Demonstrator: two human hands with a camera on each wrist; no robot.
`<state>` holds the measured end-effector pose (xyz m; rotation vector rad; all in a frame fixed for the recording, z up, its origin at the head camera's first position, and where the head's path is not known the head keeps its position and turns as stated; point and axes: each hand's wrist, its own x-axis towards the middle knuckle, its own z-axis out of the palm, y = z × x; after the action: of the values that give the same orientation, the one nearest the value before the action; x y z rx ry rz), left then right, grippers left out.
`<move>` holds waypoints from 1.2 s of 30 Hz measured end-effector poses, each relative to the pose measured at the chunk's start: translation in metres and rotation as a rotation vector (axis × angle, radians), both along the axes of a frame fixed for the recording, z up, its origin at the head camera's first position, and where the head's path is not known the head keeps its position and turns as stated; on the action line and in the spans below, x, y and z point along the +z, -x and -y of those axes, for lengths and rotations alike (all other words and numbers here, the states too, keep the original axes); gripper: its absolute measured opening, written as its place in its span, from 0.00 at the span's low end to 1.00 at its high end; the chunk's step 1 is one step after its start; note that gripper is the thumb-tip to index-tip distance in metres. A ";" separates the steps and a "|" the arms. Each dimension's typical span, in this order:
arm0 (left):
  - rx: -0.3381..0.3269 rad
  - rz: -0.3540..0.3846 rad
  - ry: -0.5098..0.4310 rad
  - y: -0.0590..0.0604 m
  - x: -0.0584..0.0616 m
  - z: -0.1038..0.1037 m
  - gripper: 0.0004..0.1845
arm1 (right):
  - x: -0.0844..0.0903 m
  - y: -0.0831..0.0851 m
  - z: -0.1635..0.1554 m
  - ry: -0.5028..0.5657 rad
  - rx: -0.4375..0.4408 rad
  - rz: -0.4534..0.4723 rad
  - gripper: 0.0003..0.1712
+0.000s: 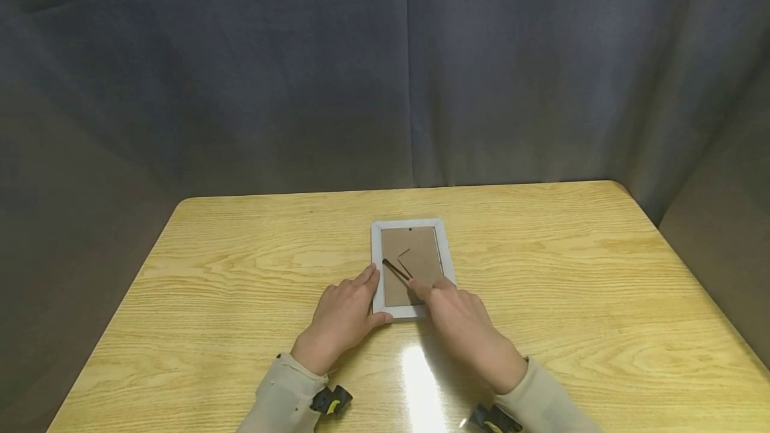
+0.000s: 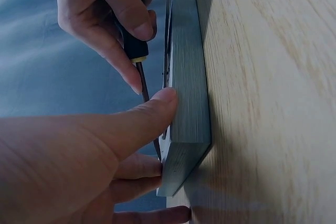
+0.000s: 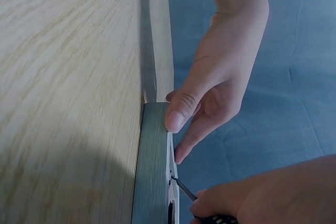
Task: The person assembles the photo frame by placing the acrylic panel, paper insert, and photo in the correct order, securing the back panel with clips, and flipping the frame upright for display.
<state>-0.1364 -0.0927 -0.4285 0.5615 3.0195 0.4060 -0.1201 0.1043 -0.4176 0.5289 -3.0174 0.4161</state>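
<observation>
A light grey picture frame (image 1: 406, 312) lies face down on the table, its brown backing board (image 1: 396, 291) showing. My left hand (image 1: 341, 316) grips the near left corner, thumb on the near edge and fingers along the left side. In my right hand (image 1: 466, 326) is a screwdriver with a black handle (image 2: 137, 45) and a yellow ring at its end. Its thin shaft (image 1: 397, 270) slants across the backing, the tip at the left inner edge of the frame. A thin dark bent line (image 1: 404, 264) shows on the board beside the shaft.
The frame rests on a wood-grain table (image 1: 252, 266) with rounded far corners. Dark grey curtains (image 1: 289, 85) hang behind it and at both sides. Black devices (image 1: 332, 401) are strapped at both wrists, under light sleeves.
</observation>
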 end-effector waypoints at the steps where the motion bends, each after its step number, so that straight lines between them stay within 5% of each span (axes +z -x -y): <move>1: -0.001 0.001 0.001 0.000 0.000 0.000 0.44 | 0.000 0.000 0.000 0.000 0.000 0.001 0.25; 18: 0.001 0.011 -0.001 0.000 -0.001 0.001 0.44 | -0.001 -0.001 -0.001 0.010 0.004 0.006 0.25; 36: -0.004 0.000 0.002 -0.001 -0.001 0.001 0.44 | 0.000 0.002 -0.004 0.135 0.009 0.072 0.24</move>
<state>-0.1358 -0.0932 -0.4295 0.5671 3.0180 0.4028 -0.1216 0.1087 -0.4176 0.5293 -3.0263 0.6470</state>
